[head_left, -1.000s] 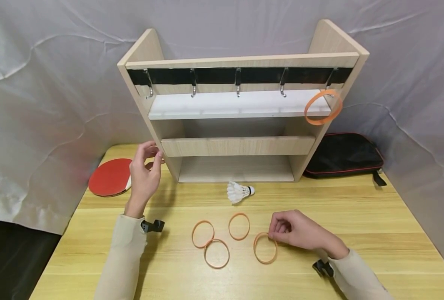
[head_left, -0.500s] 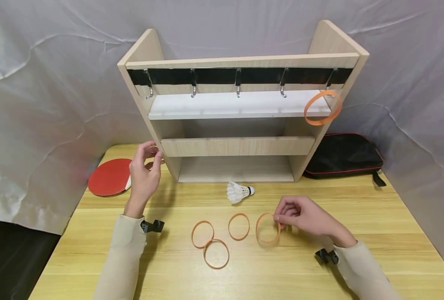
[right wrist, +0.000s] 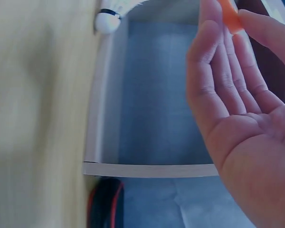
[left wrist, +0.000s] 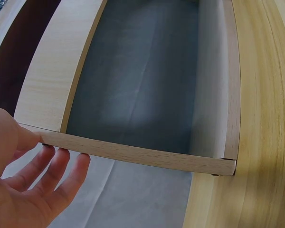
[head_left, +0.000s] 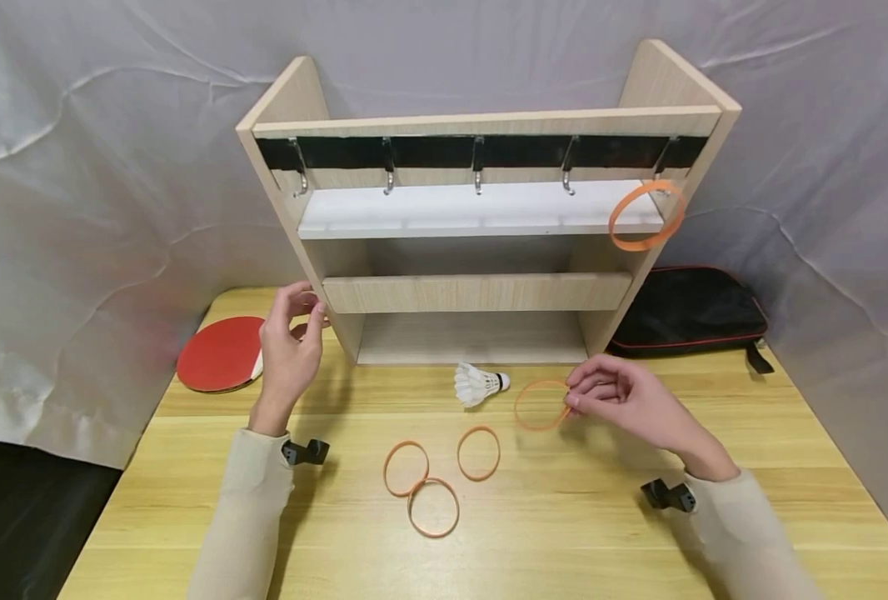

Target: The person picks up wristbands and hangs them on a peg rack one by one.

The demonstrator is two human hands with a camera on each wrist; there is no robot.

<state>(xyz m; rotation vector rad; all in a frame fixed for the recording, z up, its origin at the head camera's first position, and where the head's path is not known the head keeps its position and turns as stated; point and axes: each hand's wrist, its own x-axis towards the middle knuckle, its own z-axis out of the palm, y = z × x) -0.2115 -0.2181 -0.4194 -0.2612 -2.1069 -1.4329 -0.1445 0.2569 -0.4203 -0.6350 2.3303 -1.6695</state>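
My right hand (head_left: 631, 408) pinches an orange ring (head_left: 537, 429) between thumb and fingers, above the table in front of the shelf. The right wrist view shows part of that band (right wrist: 231, 18) at the fingertips. At the shelf's left side, my left hand (head_left: 290, 350) grips the edge of the wooden shelf (left wrist: 147, 154), thumb on the front edge and fingers along the outer face. Another orange ring (head_left: 639, 245) hangs from the rightmost of several metal hooks. Three more rings lie flat on the table: one alone (head_left: 477, 428), and two overlapping, a left one (head_left: 386, 471) and a nearer one (head_left: 435, 535).
A shuttlecock (head_left: 477, 384) lies before the shelf's base. Left of the shelf is a red table-tennis bat (head_left: 221, 354), and on the right a black zip case (head_left: 687, 312) with red piping. Grey cloth (head_left: 114, 208) hangs behind and beside the table.
My right hand has lifted one orange ring off the table and carried it away from me, toward the shelf, tilting it. The left hand stays in place on the shelf.
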